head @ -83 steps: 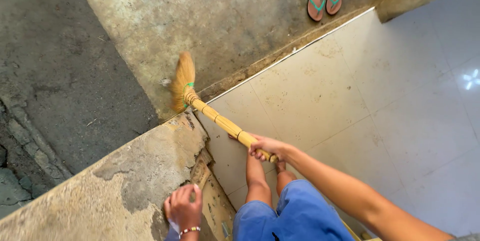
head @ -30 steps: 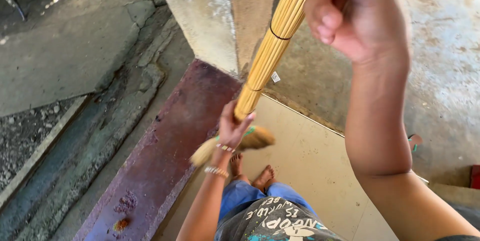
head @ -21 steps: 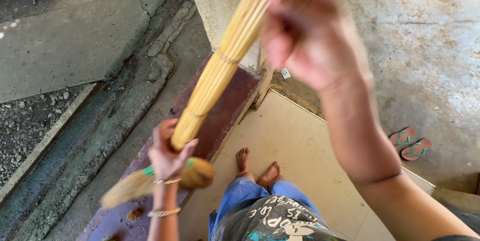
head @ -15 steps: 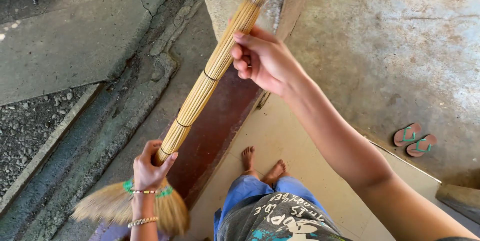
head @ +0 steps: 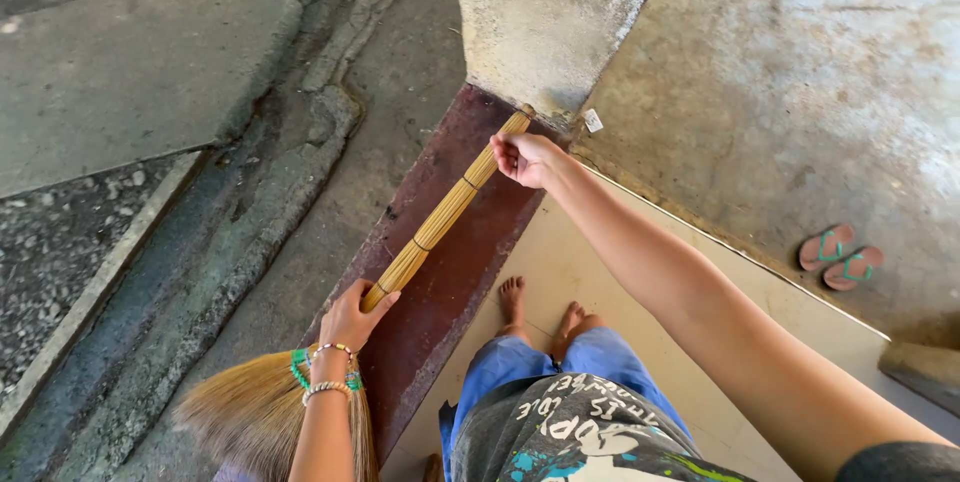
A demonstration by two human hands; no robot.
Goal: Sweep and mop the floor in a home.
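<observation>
Head view: broom (head: 440,214) slanted over the dark red ledge (head: 470,242), bristles low at left. Left hand (head: 352,317), fingers wrapped near the bristles; right hand (head: 525,157), arm outstretched, fingers clasped round the handle's end.

The person wears blue shorts (head: 540,382) and a dark grey printed T-shirt (head: 590,442) with teal and white markings. Two beaded bracelets (head: 328,372) circle the left wrist, one white, the nearer possibly gold-toned. Both feet (head: 540,307) are bare, as are both forearms.
</observation>
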